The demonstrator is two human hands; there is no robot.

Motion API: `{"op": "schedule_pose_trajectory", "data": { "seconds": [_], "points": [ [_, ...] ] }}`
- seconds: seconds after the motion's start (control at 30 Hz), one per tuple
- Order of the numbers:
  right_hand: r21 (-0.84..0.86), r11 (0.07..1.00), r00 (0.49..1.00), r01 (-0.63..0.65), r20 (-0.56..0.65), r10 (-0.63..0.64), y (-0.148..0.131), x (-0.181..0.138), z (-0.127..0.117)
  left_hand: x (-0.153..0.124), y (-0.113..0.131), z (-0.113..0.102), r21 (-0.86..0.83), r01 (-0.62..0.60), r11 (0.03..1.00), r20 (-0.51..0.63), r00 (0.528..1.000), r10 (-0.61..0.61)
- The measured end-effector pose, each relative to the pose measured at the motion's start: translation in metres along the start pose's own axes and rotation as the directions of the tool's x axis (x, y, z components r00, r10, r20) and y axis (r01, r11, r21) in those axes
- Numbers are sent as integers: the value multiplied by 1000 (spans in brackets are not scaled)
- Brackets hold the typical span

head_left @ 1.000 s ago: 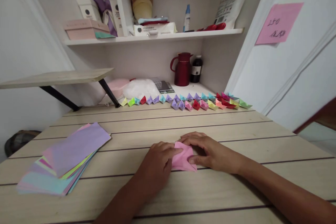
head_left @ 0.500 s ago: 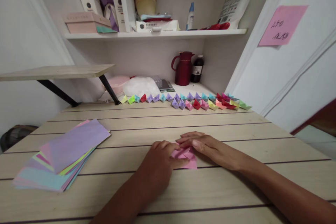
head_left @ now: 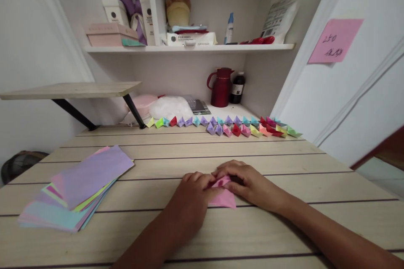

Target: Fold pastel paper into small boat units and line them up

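Creasing seems to be the step in hand: the left hand (head_left: 191, 197) and right hand (head_left: 252, 185) pinch the part-folded, matte pink paper (head_left: 224, 200) at mid-bench (head_left: 252, 237); a clean crease calls for aligned layers and firm thumbs. Crisp, peaked paper boats (head_left: 236, 130) line the far edge; smooth flat sheets (head_left: 94, 172) fan out toward the left edge.

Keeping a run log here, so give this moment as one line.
left hand: touching pink paper; right hand: touching it; left: paper stack; back: paper boats
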State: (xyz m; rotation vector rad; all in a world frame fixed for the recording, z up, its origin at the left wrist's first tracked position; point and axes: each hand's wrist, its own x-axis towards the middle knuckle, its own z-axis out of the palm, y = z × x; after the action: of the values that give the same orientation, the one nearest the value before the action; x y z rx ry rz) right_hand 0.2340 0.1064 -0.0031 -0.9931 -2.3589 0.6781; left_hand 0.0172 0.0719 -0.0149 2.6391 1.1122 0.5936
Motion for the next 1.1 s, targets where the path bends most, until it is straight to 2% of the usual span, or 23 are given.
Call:
{"op": "schedule_pose_trajectory", "data": {
  "seconds": [0.13, 0.27, 0.43, 0.67, 0.83, 0.97, 1.1],
  "points": [
    [-1, 999, 999, 51, 2, -51, -3, 1, 3, -1, -6, -5, -222, 62, 973, -65, 995, -78],
    [-3, 999, 999, -34, -17, 34, -3, -3, 4, -3, -9, -9, -297, 141, 944, -125, 975, -185],
    [-72, 993, 995, -88, -44, 85, -4, -1, 9, -3, 0, -15, -199, 108, 974, -122, 984, -133],
    [-227, 971, 996, -73, -72, 58, 0, 2, 15, -5, 0, -17, -5, 82, 997, -77, 994, -82],
    [-202, 976, 994, -80, -93, 62, 2, 2, 16, -6, -5, -10, 83, 49, 995, 9, 999, -50],
    [-144, 984, 984, -102, -159, 78, 3, 2, 17, -7, -5, -7, 113, 39, 993, 8, 999, -40],
    [-138, 989, 990, -47, -137, 28, 5, 3, 18, -6, -5, -5, 126, 20, 992, -3, 1000, -20]
  ]
}}
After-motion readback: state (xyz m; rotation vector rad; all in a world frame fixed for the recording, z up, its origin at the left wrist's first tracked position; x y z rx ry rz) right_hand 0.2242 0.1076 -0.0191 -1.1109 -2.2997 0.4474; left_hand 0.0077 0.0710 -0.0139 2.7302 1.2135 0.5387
